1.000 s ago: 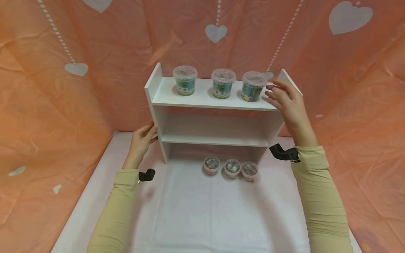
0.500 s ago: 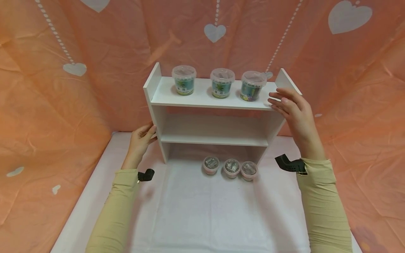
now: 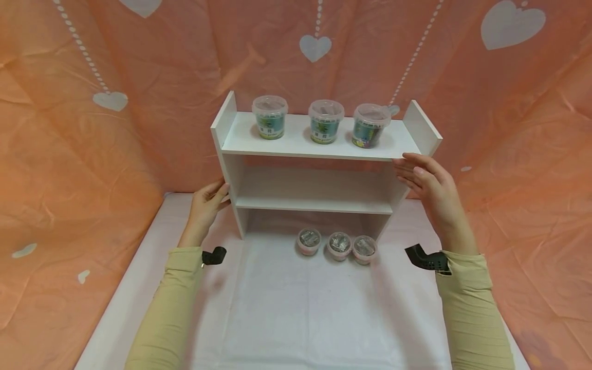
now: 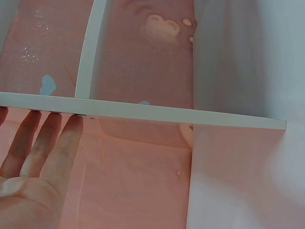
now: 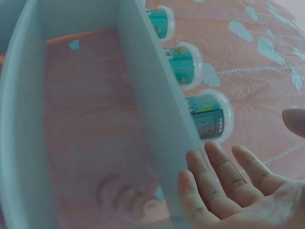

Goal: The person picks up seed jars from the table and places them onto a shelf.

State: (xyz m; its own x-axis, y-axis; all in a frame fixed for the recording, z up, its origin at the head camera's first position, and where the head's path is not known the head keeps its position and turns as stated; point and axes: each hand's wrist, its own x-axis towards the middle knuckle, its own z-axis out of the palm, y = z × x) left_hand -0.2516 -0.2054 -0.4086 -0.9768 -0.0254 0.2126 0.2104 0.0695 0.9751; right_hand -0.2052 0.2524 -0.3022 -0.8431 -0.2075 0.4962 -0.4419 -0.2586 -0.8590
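Note:
A white shelf unit (image 3: 314, 195) stands on the table in the head view. My left hand (image 3: 205, 211) touches its left side panel with the fingertips; in the left wrist view those fingers (image 4: 59, 155) look straight against the panel's edge. Near the right end of the top board my right hand (image 3: 432, 192) holds nothing, its fingers extended; whether they touch the board I cannot tell. On that board stand three lidded clear cups with blue-green labels: a left cup (image 3: 270, 119), a middle cup (image 3: 326, 123) and a right cup (image 3: 369, 127).
Three small round tubs with clear lids, a left tub (image 3: 309, 242), a middle tub (image 3: 339, 246) and a right tub (image 3: 364, 250), sit on the white tablecloth (image 3: 296, 313) before the unit. An orange curtain (image 3: 185, 67) with hearts hangs behind.
My right hand has moved away from beside the right cup, down and slightly to the right, to below the top board's front edge. The left hand and the cups have stayed put.

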